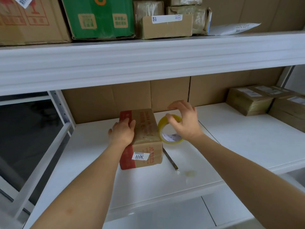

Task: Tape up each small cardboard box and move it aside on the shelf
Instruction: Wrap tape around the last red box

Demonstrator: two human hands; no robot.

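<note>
Hands on a box and a roll of tape

Box (145,138) sits on the white shelf (239,138), a bit left of the middle. It is brown cardboard with red print and a red stripe down its left side. A white sticker (140,156) with the number 3011 is on the side that faces us.

The left hand (123,132) lies on the top left edge of the box, with its fingers bent over that edge to hold it.

The right hand (184,122) is just to the right of the box. Its fingers curl round the top of a yellow tape roll (168,129) and grip it. The roll stands on its edge, right beside the box.

A thin metal blade (170,160) lies flat on the shelf near the front right corner of the box.

More taped boxes (264,100) sit far off to the right on the same shelf. A green box (99,17) and other brown boxes (166,26) sit on the shelf above
</note>
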